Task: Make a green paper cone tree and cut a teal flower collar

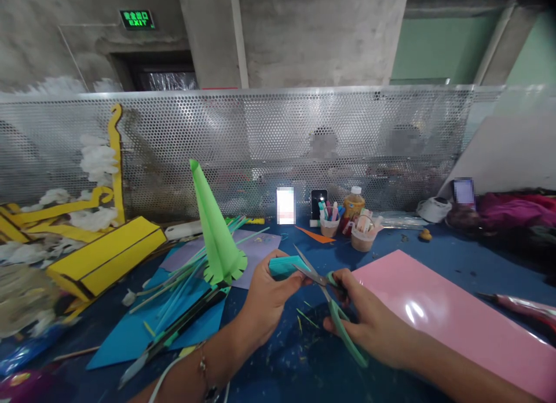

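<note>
My left hand (pixel 271 296) is closed around a folded piece of turquoise paper (pixel 284 266), thumb in front and fingers behind. My right hand (pixel 365 319) grips a pair of scissors (pixel 341 328) by the green handles. The scissor blades are apart, and their tips reach the right end of the turquoise paper; whether they touch it I cannot tell. Left of my hands stands a tall light-green paper cone (pixel 217 229), its bottom edge cut into tabs. Small paper scraps (pixel 307 316) lie on the blue table below the scissors.
A large pink sheet (pixel 452 316) lies at the right. Blue paper (pixel 125 339) with thin strips and a cutter knife is at the left, beside a yellow box shape (pixel 108 258). Marker cups (pixel 364 238), a bottle (pixel 354 203) and a lit phone (pixel 285 206) stand along a perforated metal screen.
</note>
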The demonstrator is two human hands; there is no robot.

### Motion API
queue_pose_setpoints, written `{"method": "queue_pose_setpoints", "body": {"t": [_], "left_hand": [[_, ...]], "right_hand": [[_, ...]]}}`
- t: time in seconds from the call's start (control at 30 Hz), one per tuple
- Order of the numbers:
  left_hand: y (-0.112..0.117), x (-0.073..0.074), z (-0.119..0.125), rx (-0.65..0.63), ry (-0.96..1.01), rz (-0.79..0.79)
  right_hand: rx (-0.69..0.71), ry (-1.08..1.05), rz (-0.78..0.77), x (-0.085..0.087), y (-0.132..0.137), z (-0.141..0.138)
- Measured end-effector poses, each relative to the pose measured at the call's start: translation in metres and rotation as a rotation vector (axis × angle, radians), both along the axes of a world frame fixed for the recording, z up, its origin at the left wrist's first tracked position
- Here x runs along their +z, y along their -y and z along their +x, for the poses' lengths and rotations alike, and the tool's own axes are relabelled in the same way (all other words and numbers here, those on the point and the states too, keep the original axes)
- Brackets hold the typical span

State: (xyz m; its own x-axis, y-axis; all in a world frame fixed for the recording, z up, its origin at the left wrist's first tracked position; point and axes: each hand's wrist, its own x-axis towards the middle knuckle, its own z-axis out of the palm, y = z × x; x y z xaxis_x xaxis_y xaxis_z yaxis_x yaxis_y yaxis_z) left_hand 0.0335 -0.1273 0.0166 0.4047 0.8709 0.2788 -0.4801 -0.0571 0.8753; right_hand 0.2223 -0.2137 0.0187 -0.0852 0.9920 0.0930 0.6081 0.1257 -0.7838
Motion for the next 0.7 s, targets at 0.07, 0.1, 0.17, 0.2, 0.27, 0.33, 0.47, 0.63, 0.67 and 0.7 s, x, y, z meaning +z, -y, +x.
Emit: {"method": "queue_pose_setpoints", "body": {"t": [0.07,0.1,0.17,0.2,0.27,0.33,0.47,0.63,0.67,0.7], "left_hand": [[0.000,0.000,0.001,0.005,0.007,-0.014],[-0.001,-0.001,0.001,0.005,0.005,-0.017],[-0.002,-0.001,0.001,-0.008,-0.011,-0.021],[-0.002,-0.001,0.000,-0.019,-0.022,-0.015],[-0.004,0.000,-0.001,-0.035,-0.042,0.016],[-0.006,0.000,-0.003,-0.044,-0.063,0.051],[-0.011,0.000,-0.006,-0.069,-0.103,0.057],[-0.015,-0.001,-0.008,-0.107,-0.085,0.004],[-0.016,-0.002,-0.008,-0.109,-0.078,-0.006],[-0.017,-0.002,-0.008,-0.111,-0.075,-0.015]], "right_hand": [[-0.011,0.024,0.012,-0.001,-0.001,0.000],[-0.014,0.042,0.016,-0.002,-0.001,0.000],[-0.014,0.084,0.025,-0.003,-0.001,0.001],[-0.009,0.104,0.028,-0.003,-0.001,0.002],[0.006,0.144,0.030,-0.004,-0.001,0.005],[0.021,0.180,0.027,-0.004,0.000,0.008],[0.049,0.220,0.009,-0.005,0.000,0.014],[0.070,0.186,-0.010,-0.003,0.000,0.019],[0.076,0.169,-0.017,-0.002,0.000,0.019],[0.080,0.151,-0.027,-0.002,0.000,0.019]]}}
